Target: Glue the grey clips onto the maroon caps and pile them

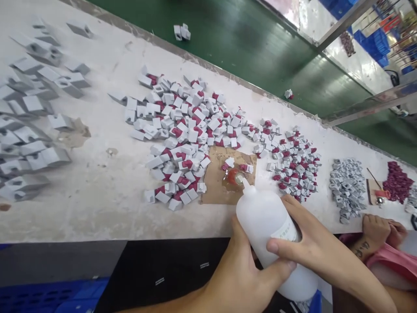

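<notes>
Both my hands are wrapped round a large white squeeze bottle [260, 217] with a label on its side. My left hand [243, 269] grips it from the left and below, while my right hand [306, 239] holds its right side. The bottle is tilted, its nozzle over a small red round dish [233, 177] on a piece of brown cardboard [218, 191]. Wet, yellowish liquid shows around the dish. Beside the dish on the cardboard lie small grey-white and dark red pieces [246, 168].
Piles of grey blocks with red parts [192, 117] lie behind and left of the cardboard, another pile [295, 165] to its right. Larger grey blocks [32, 152] cover the far left. Another person's hands [379, 230] rest at the right table edge. Blue crates [374, 43] stand beyond.
</notes>
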A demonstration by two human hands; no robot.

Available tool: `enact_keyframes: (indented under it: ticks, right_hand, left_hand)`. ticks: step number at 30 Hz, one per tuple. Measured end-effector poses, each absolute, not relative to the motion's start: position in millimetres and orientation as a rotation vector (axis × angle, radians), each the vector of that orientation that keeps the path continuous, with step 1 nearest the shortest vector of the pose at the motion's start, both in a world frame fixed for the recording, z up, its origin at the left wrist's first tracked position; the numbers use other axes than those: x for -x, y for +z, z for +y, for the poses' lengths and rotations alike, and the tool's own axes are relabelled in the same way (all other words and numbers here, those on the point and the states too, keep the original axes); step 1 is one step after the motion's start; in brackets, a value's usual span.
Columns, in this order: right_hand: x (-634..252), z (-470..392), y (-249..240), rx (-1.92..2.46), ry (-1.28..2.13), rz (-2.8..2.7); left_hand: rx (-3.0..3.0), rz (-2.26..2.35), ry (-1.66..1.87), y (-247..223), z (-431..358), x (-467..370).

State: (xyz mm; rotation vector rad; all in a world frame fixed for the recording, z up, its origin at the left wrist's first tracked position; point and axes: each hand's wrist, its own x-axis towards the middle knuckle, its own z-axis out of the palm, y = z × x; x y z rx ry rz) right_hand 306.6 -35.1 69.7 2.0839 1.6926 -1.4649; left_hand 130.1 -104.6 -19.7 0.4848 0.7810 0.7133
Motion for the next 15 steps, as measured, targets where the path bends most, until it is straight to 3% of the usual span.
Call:
enact_keyframes:
  ticks: [15]
  right_hand:
    - [-301, -30, 83, -2.066, -1.294, 1.645]
  left_hand:
    - [-0.399, 0.747, 0.713, -11, -102, -121]
